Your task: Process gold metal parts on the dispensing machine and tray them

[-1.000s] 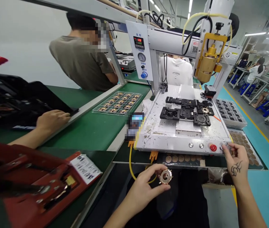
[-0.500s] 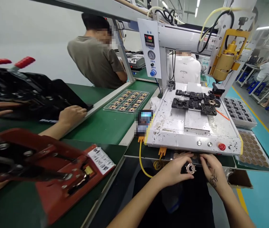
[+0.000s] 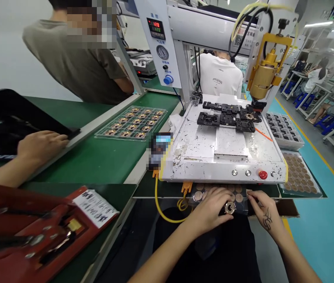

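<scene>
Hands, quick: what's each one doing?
Left hand: closed on a round metal part.
Right hand: fingers at the part's edge; grip cannot be told.

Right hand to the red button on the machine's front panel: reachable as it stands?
Probably yes. The right hand sits just below the front panel, almost under the red button, and nothing lies between them. Its fingers look free; the left hand holds the round metal part.

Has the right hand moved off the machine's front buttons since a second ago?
Yes. The right hand has come down and left from beside the red button to the round metal part that the left hand holds below the machine's front edge.
</scene>
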A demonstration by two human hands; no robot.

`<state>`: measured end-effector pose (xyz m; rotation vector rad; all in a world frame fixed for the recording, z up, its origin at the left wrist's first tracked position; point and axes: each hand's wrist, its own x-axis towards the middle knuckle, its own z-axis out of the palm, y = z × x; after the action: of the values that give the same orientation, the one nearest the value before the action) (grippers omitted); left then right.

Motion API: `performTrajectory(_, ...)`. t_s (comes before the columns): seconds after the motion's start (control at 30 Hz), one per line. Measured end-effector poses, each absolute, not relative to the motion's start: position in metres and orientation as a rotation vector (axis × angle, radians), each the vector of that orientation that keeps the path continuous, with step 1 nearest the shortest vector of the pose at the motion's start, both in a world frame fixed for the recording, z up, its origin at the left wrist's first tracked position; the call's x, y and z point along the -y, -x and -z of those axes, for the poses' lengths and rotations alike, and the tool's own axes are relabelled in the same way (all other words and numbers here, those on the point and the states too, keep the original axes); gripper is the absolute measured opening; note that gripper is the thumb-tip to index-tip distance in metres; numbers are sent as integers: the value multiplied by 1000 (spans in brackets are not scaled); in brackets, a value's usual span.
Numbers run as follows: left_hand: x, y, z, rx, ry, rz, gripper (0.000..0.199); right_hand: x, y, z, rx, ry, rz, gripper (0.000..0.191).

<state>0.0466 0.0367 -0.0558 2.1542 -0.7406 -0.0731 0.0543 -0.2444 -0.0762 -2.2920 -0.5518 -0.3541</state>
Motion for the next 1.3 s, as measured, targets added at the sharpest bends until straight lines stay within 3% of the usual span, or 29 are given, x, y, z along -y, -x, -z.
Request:
performTrajectory(0.4, -23, -68, 47, 782, -1972, 414, 45, 233, -72, 89, 897, 2436, 356, 21)
performTrajectory(0.73, -28, -66, 42, 676, -1975, 543, 45, 223, -66, 108, 974, 2327, 683, 18)
performTrajectory(1.07, -32, -70, 32, 609, -1953, 652, 47, 232, -31, 127, 1043, 2155, 770, 34)
performTrajectory(1.3, -22, -72, 36, 523, -1941, 572, 43, 253, -19, 123, 527, 2125, 606, 13)
